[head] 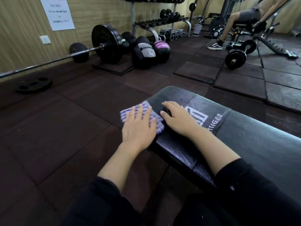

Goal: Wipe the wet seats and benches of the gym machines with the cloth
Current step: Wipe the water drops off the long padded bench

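Left hand (138, 126) lies flat, fingers straight, pressing blue-and-white checked cloth (156, 121) onto left edge of black padded bench (254, 144). Cloth blurred. Right hand (179, 118) rests just beside it on bench top, fingers loosely curved, touching white logo (201, 117). Beyond, on dark rubber floor (65, 128): loaded barbell (104, 44), two medicine balls (143, 54).

Two bare forearms rise from the bottom of the frame, each in a black long sleeve pushed up short of the wrist. The left hand (138, 126) and right hand (177, 119) wear no gloves, rings or watch.
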Available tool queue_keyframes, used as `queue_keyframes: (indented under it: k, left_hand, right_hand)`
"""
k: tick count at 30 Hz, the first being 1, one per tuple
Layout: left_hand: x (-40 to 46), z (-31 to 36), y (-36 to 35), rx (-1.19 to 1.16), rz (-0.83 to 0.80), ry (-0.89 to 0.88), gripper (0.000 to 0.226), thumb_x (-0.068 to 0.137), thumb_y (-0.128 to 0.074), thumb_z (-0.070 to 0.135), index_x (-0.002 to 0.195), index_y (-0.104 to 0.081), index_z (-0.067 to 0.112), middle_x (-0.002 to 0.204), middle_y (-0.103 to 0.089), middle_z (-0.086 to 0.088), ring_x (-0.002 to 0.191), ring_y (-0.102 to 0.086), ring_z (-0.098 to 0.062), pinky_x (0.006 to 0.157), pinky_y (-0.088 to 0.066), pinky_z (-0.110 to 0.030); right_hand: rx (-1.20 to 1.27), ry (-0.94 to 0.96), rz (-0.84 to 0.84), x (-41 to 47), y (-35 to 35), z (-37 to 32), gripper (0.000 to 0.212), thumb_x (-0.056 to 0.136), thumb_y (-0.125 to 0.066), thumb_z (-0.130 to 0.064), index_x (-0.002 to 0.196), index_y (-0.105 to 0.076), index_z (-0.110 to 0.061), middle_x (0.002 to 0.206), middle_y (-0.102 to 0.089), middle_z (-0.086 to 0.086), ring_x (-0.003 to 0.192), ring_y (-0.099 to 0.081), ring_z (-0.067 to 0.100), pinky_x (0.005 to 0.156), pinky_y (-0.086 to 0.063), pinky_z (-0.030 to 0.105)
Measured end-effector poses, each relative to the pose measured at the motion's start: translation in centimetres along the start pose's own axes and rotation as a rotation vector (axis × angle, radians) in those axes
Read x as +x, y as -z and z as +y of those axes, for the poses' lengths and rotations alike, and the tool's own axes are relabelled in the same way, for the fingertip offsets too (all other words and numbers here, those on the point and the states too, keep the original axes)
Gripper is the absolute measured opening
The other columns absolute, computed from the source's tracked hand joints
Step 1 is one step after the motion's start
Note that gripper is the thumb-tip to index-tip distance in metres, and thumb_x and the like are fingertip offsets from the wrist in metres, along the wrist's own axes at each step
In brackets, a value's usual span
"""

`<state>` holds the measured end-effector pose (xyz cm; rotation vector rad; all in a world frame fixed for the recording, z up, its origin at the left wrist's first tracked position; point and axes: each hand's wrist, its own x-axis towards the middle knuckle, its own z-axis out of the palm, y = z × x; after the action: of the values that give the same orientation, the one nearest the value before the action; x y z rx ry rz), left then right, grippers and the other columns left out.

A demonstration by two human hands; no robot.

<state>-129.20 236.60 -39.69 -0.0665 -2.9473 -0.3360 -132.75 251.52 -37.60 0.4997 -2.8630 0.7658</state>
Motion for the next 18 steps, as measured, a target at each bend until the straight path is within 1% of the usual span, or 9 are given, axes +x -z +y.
queue_keyframes:
  k: [2, 5, 6, 7, 8, 10, 12, 14, 18]
  left_hand:
    - [0.3, 1.8, -0.2, -0.015, -0.039, -0.152, 0.055, 0.102, -0.022, 0.035, 0.154, -0.013, 0.018, 0.162, -0.006, -0.006, 0.149, 0.000, -0.021, 0.120, 0.002, -0.035]
    - [1.1, 3.7, 0.7, -0.430, -0.207, -0.223, 0.058, 0.099, -0.038, 0.021, 0.153, -0.021, 0.014, 0.161, -0.015, -0.004, 0.149, -0.004, -0.016, 0.117, 0.003, -0.028]
    - [1.2, 3.4, 1.5, -0.648, -0.258, -0.185, 0.056, 0.095, -0.043, 0.018, 0.150, -0.031, 0.015, 0.158, -0.025, -0.003, 0.148, -0.012, -0.014, 0.116, -0.003, -0.024]
    - [1.2, 2.7, 2.1, -0.826, -0.226, -0.127, 0.054, 0.091, -0.047, 0.019, 0.144, -0.042, 0.016, 0.153, -0.036, -0.002, 0.144, -0.023, -0.013, 0.114, -0.012, -0.021]
    - [1.2, 1.6, 2.4, -0.879, -0.112, -0.080, 0.051, 0.085, -0.047, 0.024, 0.136, -0.051, 0.019, 0.145, -0.047, 0.000, 0.138, -0.035, -0.014, 0.113, -0.023, -0.024]
    - [1.1, -0.7, 2.4, -0.652, 0.060, -0.017, 0.047, 0.086, -0.044, 0.029, 0.132, -0.055, 0.025, 0.138, -0.053, 0.005, 0.131, -0.044, -0.018, 0.109, -0.034, -0.034]
    - [1.1, -2.4, 1.7, -0.457, 0.016, 0.026, 0.044, 0.097, -0.041, 0.030, 0.141, -0.045, 0.028, 0.150, -0.041, 0.010, 0.140, -0.032, -0.016, 0.115, -0.026, -0.036]
    - [1.3, -2.8, 0.8, -0.366, -0.022, -0.003, 0.046, 0.102, -0.034, 0.034, 0.147, -0.038, 0.028, 0.156, -0.029, 0.011, 0.145, -0.019, -0.008, 0.119, -0.011, -0.032]
    - [1.7, -1.8, 0.2, -0.192, -0.015, -0.056, 0.048, 0.103, -0.028, 0.041, 0.150, -0.029, 0.032, 0.160, -0.019, 0.007, 0.148, -0.009, -0.010, 0.119, -0.003, -0.034]
  right_hand:
    - [0.082, 0.011, 0.055, -0.2, -0.1, -0.3, 0.039, 0.096, -0.044, -0.018, 0.134, -0.047, -0.008, 0.139, -0.046, 0.005, 0.131, -0.039, 0.018, 0.112, -0.026, 0.040]
    - [0.139, -0.061, 0.162, -0.5, 0.3, 0.0, 0.037, 0.096, -0.042, -0.014, 0.131, -0.048, -0.005, 0.137, -0.047, 0.009, 0.129, -0.040, 0.018, 0.107, -0.026, 0.025]
    - [0.140, -0.083, 0.210, -0.6, 0.4, 0.0, 0.036, 0.097, -0.043, -0.016, 0.130, -0.049, -0.003, 0.136, -0.047, 0.011, 0.129, -0.040, 0.019, 0.105, -0.025, 0.023]
    - [0.130, -0.092, 0.249, -0.7, 0.5, -0.2, 0.036, 0.097, -0.044, -0.019, 0.129, -0.050, -0.003, 0.135, -0.048, 0.012, 0.128, -0.040, 0.020, 0.104, -0.025, 0.023]
    - [0.101, -0.090, 0.260, -0.8, 0.5, -0.6, 0.037, 0.098, -0.044, -0.024, 0.128, -0.051, -0.003, 0.135, -0.049, 0.011, 0.128, -0.041, 0.021, 0.105, -0.026, 0.025]
    - [-0.018, -0.066, 0.155, -1.0, 0.0, -1.6, 0.049, 0.097, -0.042, -0.042, 0.132, -0.049, -0.010, 0.140, -0.047, 0.007, 0.132, -0.038, 0.023, 0.110, -0.026, 0.033]
    - [-0.183, -0.077, -0.064, -1.3, -0.6, -2.2, 0.062, 0.094, -0.035, -0.056, 0.145, -0.034, -0.021, 0.154, -0.029, -0.001, 0.143, -0.017, 0.025, 0.117, -0.013, 0.042]
    - [-0.297, -0.131, -0.171, -1.3, 0.0, -1.5, 0.062, 0.096, -0.028, -0.055, 0.150, -0.019, -0.028, 0.159, -0.011, -0.007, 0.147, 0.001, 0.024, 0.118, 0.000, 0.047]
    - [-0.375, -0.277, -0.169, -1.1, 1.2, 0.6, 0.057, 0.099, -0.022, -0.045, 0.152, -0.012, -0.026, 0.160, -0.004, -0.002, 0.146, 0.005, 0.032, 0.118, 0.002, 0.049]
